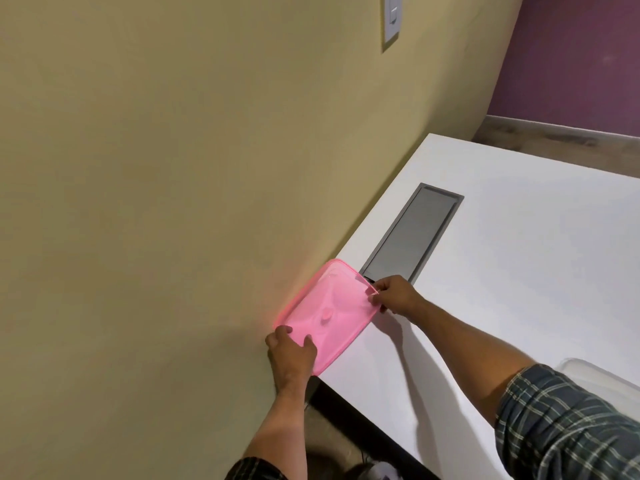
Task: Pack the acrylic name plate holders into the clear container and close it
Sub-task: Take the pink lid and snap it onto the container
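Observation:
A pink translucent lid (pixel 327 306) is held at the left corner of the white table (pixel 502 271), against the beige wall. My left hand (pixel 292 351) grips its near corner, thumb on top. My right hand (pixel 394 296) pinches its right edge near a small tab. The rim of a clear container (pixel 602 375) shows at the right, partly hidden behind my right sleeve. No acrylic name plate holders are in view.
A grey recessed cable hatch (pixel 412 233) is set in the table just beyond the lid. The beige wall (pixel 173 202) runs along the table's left side and carries a light switch (pixel 393 19). The table's dark front edge lies below my left hand.

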Tool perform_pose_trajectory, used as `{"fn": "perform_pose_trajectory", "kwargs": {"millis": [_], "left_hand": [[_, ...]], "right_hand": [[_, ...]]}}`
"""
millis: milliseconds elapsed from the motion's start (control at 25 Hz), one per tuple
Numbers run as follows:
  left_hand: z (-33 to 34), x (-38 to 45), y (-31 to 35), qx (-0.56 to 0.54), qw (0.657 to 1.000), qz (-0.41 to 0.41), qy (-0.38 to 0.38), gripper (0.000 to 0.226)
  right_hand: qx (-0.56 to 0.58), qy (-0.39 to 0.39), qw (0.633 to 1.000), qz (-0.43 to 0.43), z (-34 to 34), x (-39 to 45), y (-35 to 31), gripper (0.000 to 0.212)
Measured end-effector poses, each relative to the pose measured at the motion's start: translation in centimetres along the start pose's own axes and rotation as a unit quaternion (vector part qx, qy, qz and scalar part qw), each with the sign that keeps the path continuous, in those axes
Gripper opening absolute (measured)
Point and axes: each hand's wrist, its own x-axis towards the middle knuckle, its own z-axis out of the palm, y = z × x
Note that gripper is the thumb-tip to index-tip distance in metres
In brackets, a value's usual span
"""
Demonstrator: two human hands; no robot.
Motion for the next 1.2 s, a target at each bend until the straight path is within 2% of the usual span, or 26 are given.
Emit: {"fn": "perform_pose_trajectory", "kwargs": {"millis": [120, 200, 280, 360, 640, 720, 840, 960, 1000, 1080, 1200], "left_hand": [[0.1, -1.2, 2.4, -0.024, 0.999, 0.001, 0.028, 0.059], [0.5, -2.0, 4.5, -0.09, 0.995, -0.029, 0.015, 0.062], [1.1, -2.7, 6.8, -0.183, 0.981, -0.069, -0.018, 0.051], [1.7, -3.3, 8.7, -0.27, 0.957, -0.092, -0.045, 0.051], [5.8, -8.2, 15.6, -0.353, 0.915, -0.083, -0.178, 0.075], [6.8, -9.2, 17.1, -0.338, 0.916, -0.07, -0.202, 0.068], [8.7, -11.5, 19.1, -0.301, 0.92, -0.039, -0.248, 0.033], [10.7, -13.9, 20.0, -0.207, 0.916, -0.006, -0.345, 0.007], [11.2, -14.5, 20.2, -0.171, 0.909, 0.006, -0.38, 0.004], [12.3, -15.8, 20.8, -0.081, 0.894, 0.041, -0.438, 0.012], [14.2, -17.7, 21.2, 0.035, 0.864, 0.112, -0.489, 0.015]], "right_hand": [[0.009, 0.001, 0.999, -0.031, -3.6, -2.0, 0.1, 0.015], [0.028, 0.02, 0.998, -0.053, -6.6, -3.3, 0.6, 0.019], [0.055, 0.051, 0.994, -0.075, -9.6, -4.8, 1.8, 0.019], [0.074, 0.087, 0.989, -0.096, -12.3, -6.4, 3.2, 0.019], [0.117, 0.227, 0.959, -0.124, -20.2, -13.8, 9.5, 0.018], [0.13, 0.256, 0.949, -0.128, -21.9, -15.9, 11.0, 0.025], [0.124, 0.295, 0.94, -0.123, -24.0, -19.4, 13.3, 0.033], [0.131, 0.303, 0.939, -0.099, -25.9, -23.0, 15.8, 0.037], [0.119, 0.299, 0.942, -0.096, -26.4, -24.2, 16.7, 0.038], [0.063, 0.292, 0.95, -0.089, -27.4, -26.8, 18.8, 0.041], [-0.026, 0.281, 0.957, -0.059, -28.0, -30.3, 22.1, 0.046]]}}
